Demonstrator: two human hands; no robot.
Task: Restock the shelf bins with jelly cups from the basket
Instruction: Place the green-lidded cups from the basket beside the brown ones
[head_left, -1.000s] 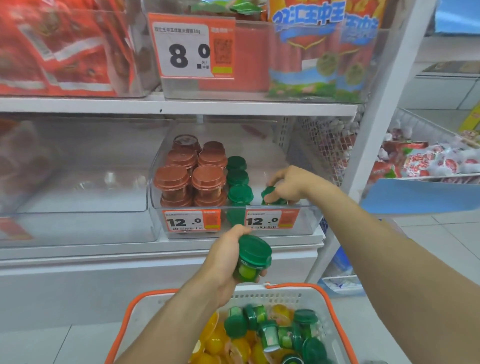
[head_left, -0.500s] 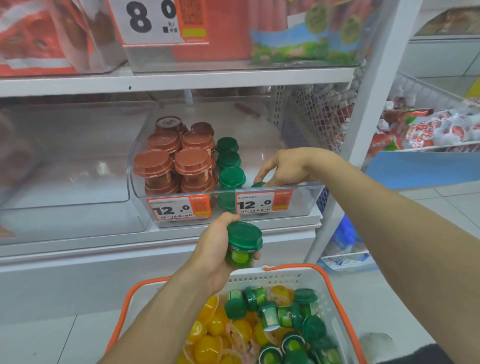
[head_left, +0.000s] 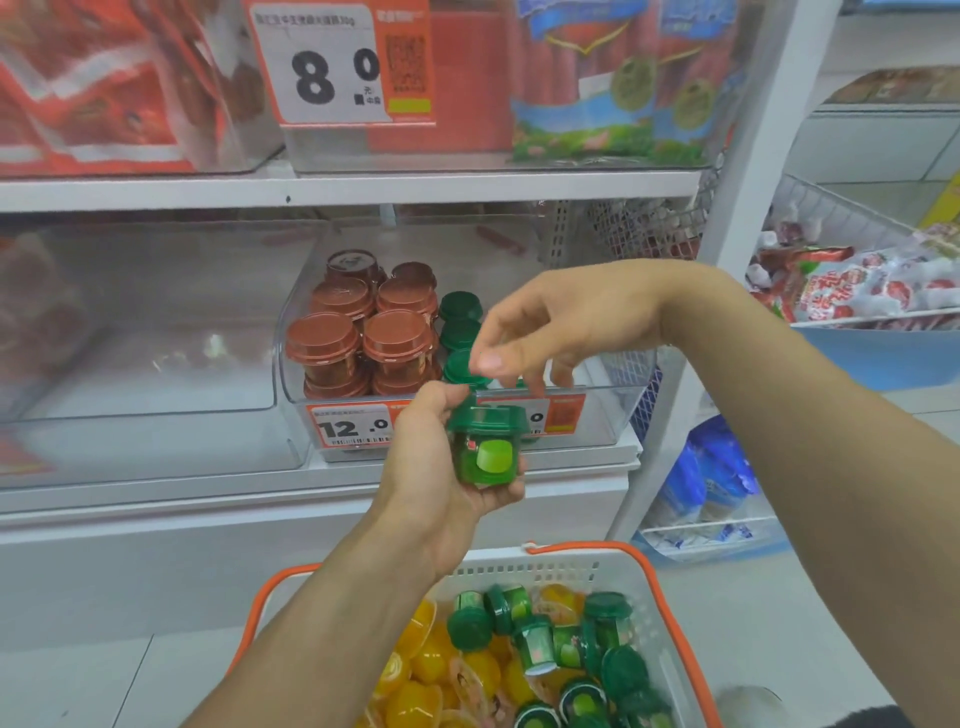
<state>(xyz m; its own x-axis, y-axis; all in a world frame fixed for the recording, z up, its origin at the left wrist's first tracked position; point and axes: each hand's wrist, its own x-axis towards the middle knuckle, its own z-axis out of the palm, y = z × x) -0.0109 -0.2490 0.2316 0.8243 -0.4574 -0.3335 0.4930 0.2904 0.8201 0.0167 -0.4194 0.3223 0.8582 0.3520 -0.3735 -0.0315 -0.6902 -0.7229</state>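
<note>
left hand (head_left: 441, 467) grips a green jelly cup (head_left: 485, 449) just in front of the shelf bin (head_left: 597, 415), above the basket (head_left: 670, 597). fingers wrapped round the cup's lower body, lid upward and tipped slightly toward the bin; long axis near vertical. right hand (head_left: 561, 322) hovers just above the lid, fingers loose and spread, holding nothing. judged: cup is light, rigid plastic with smooth sides, likely slippery; lid rim is the safest hold for a top-down grasp. green cups (head_left: 460, 332) stand in a row in the bin beside brown cups (head_left: 363, 332).
</note>
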